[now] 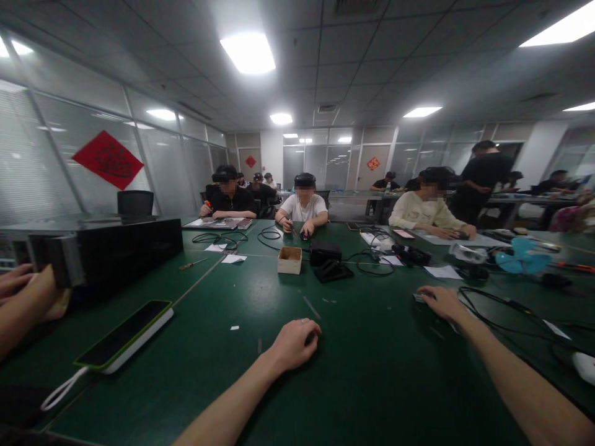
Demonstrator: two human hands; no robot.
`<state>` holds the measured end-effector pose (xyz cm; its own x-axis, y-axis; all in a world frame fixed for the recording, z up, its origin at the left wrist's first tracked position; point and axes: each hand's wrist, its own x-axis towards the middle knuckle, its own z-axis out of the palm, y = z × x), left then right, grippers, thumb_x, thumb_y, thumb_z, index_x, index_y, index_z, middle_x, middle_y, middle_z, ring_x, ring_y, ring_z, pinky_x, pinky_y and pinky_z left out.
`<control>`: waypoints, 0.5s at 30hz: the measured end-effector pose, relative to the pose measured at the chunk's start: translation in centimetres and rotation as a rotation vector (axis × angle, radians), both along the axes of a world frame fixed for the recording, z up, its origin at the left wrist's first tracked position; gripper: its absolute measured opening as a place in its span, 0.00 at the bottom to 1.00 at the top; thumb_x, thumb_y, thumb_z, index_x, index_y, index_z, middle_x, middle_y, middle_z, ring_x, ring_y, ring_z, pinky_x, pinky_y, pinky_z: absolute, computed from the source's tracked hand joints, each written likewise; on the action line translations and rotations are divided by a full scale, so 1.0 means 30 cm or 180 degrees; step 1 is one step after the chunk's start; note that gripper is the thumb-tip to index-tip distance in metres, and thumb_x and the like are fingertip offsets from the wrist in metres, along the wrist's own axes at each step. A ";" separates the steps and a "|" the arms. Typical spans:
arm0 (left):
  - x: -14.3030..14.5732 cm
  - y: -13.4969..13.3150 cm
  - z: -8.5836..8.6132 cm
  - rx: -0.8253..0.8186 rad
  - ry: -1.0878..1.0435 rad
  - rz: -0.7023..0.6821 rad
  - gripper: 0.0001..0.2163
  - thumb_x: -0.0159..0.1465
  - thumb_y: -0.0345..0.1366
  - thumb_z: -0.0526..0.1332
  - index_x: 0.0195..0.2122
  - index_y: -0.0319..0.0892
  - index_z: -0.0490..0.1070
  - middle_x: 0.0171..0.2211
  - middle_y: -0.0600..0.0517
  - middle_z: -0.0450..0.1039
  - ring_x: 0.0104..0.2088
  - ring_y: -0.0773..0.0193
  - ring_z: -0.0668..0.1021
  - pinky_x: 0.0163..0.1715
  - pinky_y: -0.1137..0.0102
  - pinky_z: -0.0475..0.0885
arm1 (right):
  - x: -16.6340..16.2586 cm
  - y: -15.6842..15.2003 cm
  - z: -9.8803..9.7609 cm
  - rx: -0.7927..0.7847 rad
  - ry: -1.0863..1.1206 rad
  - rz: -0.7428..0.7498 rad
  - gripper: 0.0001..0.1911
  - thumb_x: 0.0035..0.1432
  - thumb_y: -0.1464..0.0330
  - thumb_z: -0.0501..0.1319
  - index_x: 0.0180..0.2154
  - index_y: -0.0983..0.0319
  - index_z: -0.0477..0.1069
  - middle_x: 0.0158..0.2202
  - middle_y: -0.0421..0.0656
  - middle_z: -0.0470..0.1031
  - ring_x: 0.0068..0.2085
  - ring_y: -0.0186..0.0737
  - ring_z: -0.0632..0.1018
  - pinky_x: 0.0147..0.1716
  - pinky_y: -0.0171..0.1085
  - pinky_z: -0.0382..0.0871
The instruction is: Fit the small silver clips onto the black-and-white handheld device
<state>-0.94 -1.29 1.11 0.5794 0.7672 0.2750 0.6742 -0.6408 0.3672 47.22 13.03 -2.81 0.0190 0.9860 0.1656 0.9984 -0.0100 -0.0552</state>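
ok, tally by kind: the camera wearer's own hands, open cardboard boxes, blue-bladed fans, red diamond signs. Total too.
Wearer's own hands (left hand, right hand): 2
Open cardboard box: 1
Blue-bladed fan: 1
Red diamond signs: 3
Total: 7

This looks like an office used as a shared workroom: tall metal-framed glass partition walls (pixel 162 152) stand beneath a grey tiled ceiling (pixel 344 62) with bright white rectangular light panels (pixel 250 52). People in dark headsets (pixel 305 180) sit around a broad, dark-green tabletop (pixel 372 371), and a black-backed office chair (pixel 134 203) stands near the glass.
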 end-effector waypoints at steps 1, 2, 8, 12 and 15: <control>0.001 0.000 0.001 0.0010 0.0011 -0.0007 0.08 0.62 0.29 0.54 0.41 0.41 0.68 0.36 0.51 0.72 0.37 0.64 0.74 0.38 0.71 0.68 | 0.000 0.000 -0.001 0.0014 0.0044 -0.0015 0.19 0.57 0.63 0.48 0.45 0.58 0.71 0.44 0.46 0.76 0.47 0.48 0.74 0.47 0.44 0.60; 0.001 0.001 0.002 0.0026 0.0014 -0.0015 0.08 0.62 0.29 0.54 0.40 0.41 0.68 0.36 0.51 0.72 0.37 0.64 0.74 0.38 0.71 0.68 | 0.000 0.001 -0.003 0.0023 0.0075 -0.0026 0.19 0.57 0.63 0.48 0.45 0.59 0.70 0.44 0.46 0.76 0.46 0.47 0.74 0.46 0.43 0.61; 0.001 0.007 -0.006 0.0058 -0.0016 -0.0002 0.08 0.62 0.29 0.54 0.40 0.41 0.68 0.36 0.52 0.72 0.36 0.65 0.74 0.38 0.71 0.68 | -0.004 0.008 -0.006 0.0028 -0.0148 -0.0004 0.21 0.59 0.62 0.45 0.43 0.60 0.73 0.45 0.48 0.75 0.47 0.48 0.73 0.46 0.44 0.60; 0.000 0.005 -0.004 0.0013 -0.0032 -0.0024 0.08 0.62 0.30 0.53 0.41 0.41 0.68 0.37 0.52 0.71 0.37 0.65 0.74 0.39 0.71 0.68 | -0.009 0.002 0.002 -0.0014 -0.0133 0.0001 0.20 0.58 0.62 0.47 0.45 0.59 0.73 0.46 0.47 0.75 0.48 0.49 0.73 0.47 0.45 0.60; 0.001 0.005 -0.004 0.0026 -0.0061 -0.0025 0.07 0.62 0.29 0.53 0.40 0.41 0.68 0.36 0.52 0.71 0.36 0.65 0.74 0.39 0.71 0.68 | -0.011 -0.006 0.008 0.0043 -0.0005 -0.0005 0.19 0.58 0.63 0.48 0.46 0.59 0.71 0.44 0.46 0.76 0.46 0.47 0.74 0.47 0.44 0.60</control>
<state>-0.92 -1.14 0.99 0.5801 0.7602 0.2924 0.6619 -0.6492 0.3747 46.88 12.83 -2.58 0.0202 0.9837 0.1789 0.9985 -0.0107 -0.0540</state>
